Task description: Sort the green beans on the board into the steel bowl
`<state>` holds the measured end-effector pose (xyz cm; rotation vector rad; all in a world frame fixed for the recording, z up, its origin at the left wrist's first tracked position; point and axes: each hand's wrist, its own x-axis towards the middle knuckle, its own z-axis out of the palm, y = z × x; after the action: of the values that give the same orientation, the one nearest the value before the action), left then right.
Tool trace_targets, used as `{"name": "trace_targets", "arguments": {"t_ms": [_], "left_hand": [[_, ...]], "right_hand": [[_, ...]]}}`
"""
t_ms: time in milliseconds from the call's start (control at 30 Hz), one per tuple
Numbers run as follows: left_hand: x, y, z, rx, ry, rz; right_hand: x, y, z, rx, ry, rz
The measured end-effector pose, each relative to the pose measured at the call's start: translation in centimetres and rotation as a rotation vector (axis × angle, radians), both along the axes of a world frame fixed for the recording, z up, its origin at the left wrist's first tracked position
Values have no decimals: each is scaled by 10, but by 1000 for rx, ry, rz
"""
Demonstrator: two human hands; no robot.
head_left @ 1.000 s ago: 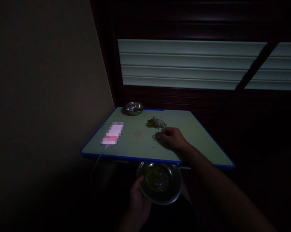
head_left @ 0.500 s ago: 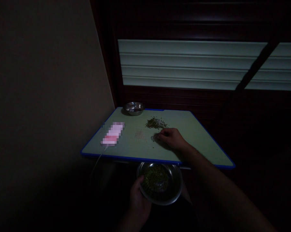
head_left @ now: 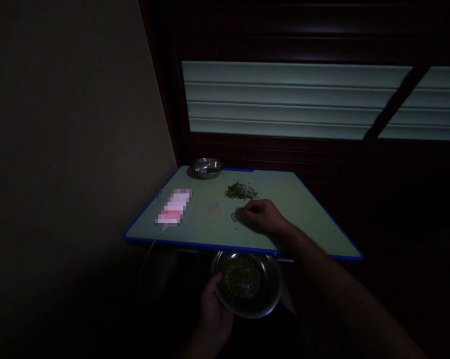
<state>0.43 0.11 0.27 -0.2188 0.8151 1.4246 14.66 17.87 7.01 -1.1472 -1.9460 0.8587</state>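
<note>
My left hand (head_left: 216, 310) grips the left rim of a metal bowl (head_left: 271, 294), thumb over the edge, just below the table's near side. Small green beans or grains (head_left: 239, 276) lie inside it. Above the tabletop, my right hand (head_left: 262, 214) has its fingers pinched together; what they hold, if anything, is too small and dark to make out. Just beyond those fingers is a loose pile of green grains (head_left: 241, 190), with some paler bits among them. A faint curved mark and a few dark specks show on the surface beside the fingertips.
A second metal bowl (head_left: 207, 168) stands at the table's far left corner. A lit phone (head_left: 174, 207), blurred out, lies on the left with a white cable (head_left: 148, 257) running over the edge. The pale green table (head_left: 307, 214) has a blue rim. Walls rise left and behind.
My right hand has shifted very slightly, its fingers still pinched. A dark speck now shows near the curved mark beside the fingertips. My left hand and the bowl stay in place.
</note>
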Motion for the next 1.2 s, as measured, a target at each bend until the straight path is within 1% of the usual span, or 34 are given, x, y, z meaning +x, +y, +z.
{"name": "trace_targets", "arguments": {"t_ms": [233, 467, 767, 867, 1000, 1200], "left_hand": [[-1, 1, -6, 22, -7, -14], [-1, 0, -4, 24, 7, 0], [-1, 0, -3, -5, -9, -23], [-1, -1, -4, 15, 10, -1], [-2, -1, -5, 48, -11, -19], [-1, 0, -5, 19, 2, -23]], "right_hand": [[-1, -2, 2, -26, 17, 28], [-1, -3, 2, -35, 56, -5], [-2, -1, 1, -38, 45, 37], [-2, -1, 1, -31, 53, 55], [-2, -2, 1, -60, 81, 74], [-2, -3, 1, -67, 79, 61]]}}
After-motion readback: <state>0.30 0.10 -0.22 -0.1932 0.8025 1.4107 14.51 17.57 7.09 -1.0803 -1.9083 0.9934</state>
